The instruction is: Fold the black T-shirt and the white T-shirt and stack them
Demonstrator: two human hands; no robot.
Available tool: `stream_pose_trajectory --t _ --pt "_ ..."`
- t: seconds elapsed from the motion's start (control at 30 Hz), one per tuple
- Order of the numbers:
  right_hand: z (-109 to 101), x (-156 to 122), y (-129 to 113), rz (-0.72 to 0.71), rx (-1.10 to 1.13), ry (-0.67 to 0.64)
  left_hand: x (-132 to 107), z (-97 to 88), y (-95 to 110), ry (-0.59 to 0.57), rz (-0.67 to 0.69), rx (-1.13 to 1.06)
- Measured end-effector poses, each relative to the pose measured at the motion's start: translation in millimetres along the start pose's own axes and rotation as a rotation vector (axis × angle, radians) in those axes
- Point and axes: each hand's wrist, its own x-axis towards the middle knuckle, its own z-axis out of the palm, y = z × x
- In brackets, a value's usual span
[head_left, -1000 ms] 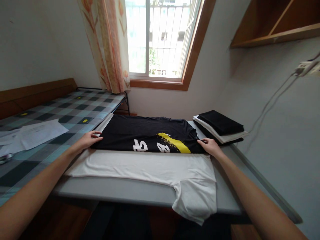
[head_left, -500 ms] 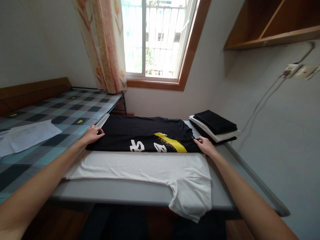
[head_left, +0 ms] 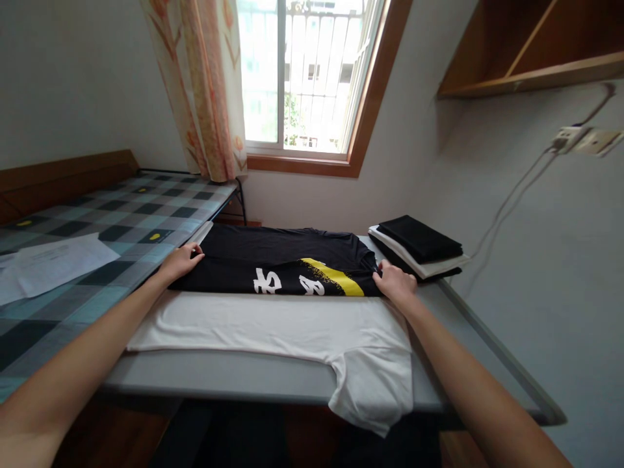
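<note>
A black T-shirt (head_left: 287,246) with white lettering and a yellow stripe lies lengthwise across the table, its near part folded over. Its near edge rests along a white T-shirt (head_left: 253,318), whose sleeve (head_left: 377,380) droops over the table's front edge. At the hem end, my left hand (head_left: 182,261) pinches the black cloth between thumb and fingers. My right hand (head_left: 396,281) is closed on the black shirt at the collar end, its fingertips partly hidden.
A stack of folded black and white clothes (head_left: 419,240) sits at the table's back right. The grey table (head_left: 219,374) adjoins a bed with a checked cover (head_left: 112,211), where papers (head_left: 58,263) lie. A wooden shelf (head_left: 536,75) and wall socket (head_left: 568,138) are at the right.
My right hand has shifted slightly left and up along the collar end, and its fingers have curled more. My left hand stays at the hem; the shirts have hardly moved.
</note>
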Motion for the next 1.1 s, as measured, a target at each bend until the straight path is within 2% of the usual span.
stream_pose_trajectory --t 0.1,0.17,0.27,0.37,0.43,0.57,0.67,0.83,1.0,1.1 --pt "-3.8 -5.6 -21.1 -0.147 0.009 0.166 -2.4 1.3 -0.1 0.01 -0.013 0.001" --pt "-4.6 -6.0 -39.3 -0.261 0.071 0.18 -3.4 0.2 0.2 0.057 0.001 -0.046" --pt "-3.3 -3.5 -69.8 -0.415 0.149 0.102 -4.7 -4.8 1.8 0.132 0.055 -0.132" --pt "0.0 1.0 -99.0 -0.467 0.218 -0.011 -4.7 -9.5 1.7 0.156 0.1 -0.134" --pt "2.3 4.6 -115.2 -0.449 0.243 -0.064 -3.7 -10.3 -0.6 0.135 0.106 -0.077" --pt "4.8 11.7 -136.9 -0.422 0.262 -0.156 -2.3 -7.4 -6.0 0.004 0.083 0.067" --pt "5.6 15.1 -143.6 -0.422 0.28 -0.196 -6.1 -6.2 -3.5 -0.037 0.08 0.133" --pt "12.7 16.9 -143.5 -0.449 0.296 -0.169 -18.6 -6.5 8.9 -0.017 0.069 0.228" --pt "18.6 15.4 -135.8 -0.541 0.278 -0.04 -23.9 -6.3 13.6 -0.011 0.093 0.283" --pt "14.7 12.9 -120.0 -0.535 0.264 0.042 -24.7 -8.1 22.0 0.073 0.125 0.336"
